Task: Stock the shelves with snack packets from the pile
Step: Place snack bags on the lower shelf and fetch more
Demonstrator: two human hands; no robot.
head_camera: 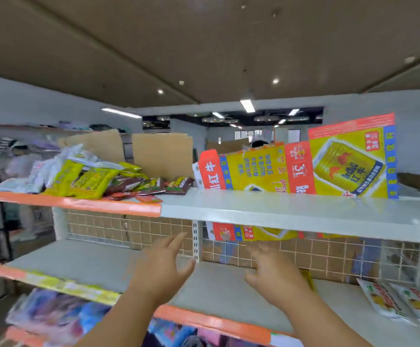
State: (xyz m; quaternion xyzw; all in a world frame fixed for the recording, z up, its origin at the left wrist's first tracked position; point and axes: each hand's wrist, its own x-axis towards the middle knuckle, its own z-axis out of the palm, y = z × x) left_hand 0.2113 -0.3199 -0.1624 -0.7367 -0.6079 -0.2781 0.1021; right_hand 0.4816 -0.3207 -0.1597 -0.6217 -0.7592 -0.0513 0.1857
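Now, left hand (161, 269): fingers straight and spread, holding nothing, above the middle shelf (86, 261) near its front edge.
Right hand (276, 274): loosely open, empty, near the left one.
Snack packet pile (91, 179): heaped at the left end of the top shelf (279, 206).
White packets (402, 303): two, flat at the middle shelf's right end.
Red Bull carton (329, 166): flattened, standing along the top shelf's back edge.

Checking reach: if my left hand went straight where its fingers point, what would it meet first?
The left hand would probably meet the white slotted metal upright post beside the white wire grid; depth unclear.
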